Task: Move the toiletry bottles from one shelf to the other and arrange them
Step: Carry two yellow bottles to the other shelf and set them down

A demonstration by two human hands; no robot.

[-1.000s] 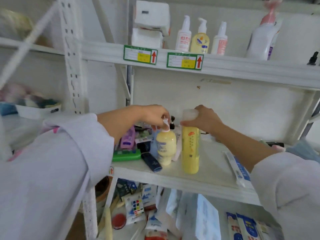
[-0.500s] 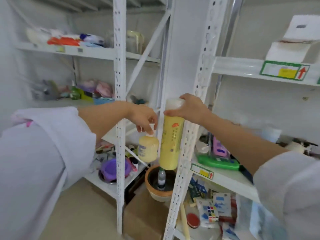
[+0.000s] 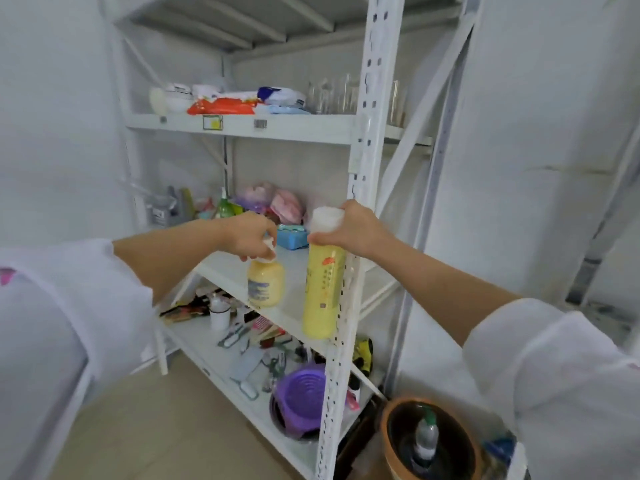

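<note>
My left hand [image 3: 250,238] grips the white pump top of a short round yellow bottle [image 3: 265,283], which hangs in the air in front of the middle shelf [image 3: 239,268] of a white metal rack. My right hand [image 3: 356,227] holds a tall yellow bottle [image 3: 322,292] just under its white cap. That bottle is upright and sits right in front of the rack's perforated front post [image 3: 356,216]. Both bottles are off the shelf boards.
The middle shelf holds a green pump bottle [image 3: 224,206], pink bags [image 3: 285,206] and a blue box [image 3: 292,237] at the back. Below lie scissors, tools and a purple colander [image 3: 304,396]. A brown pot [image 3: 429,441] with a small bottle stands on the floor at right.
I have lifted both yellow bottles off the right-hand rack's shelf and carried them left. The view has swung to the left-hand rack, now straight ahead.
</note>
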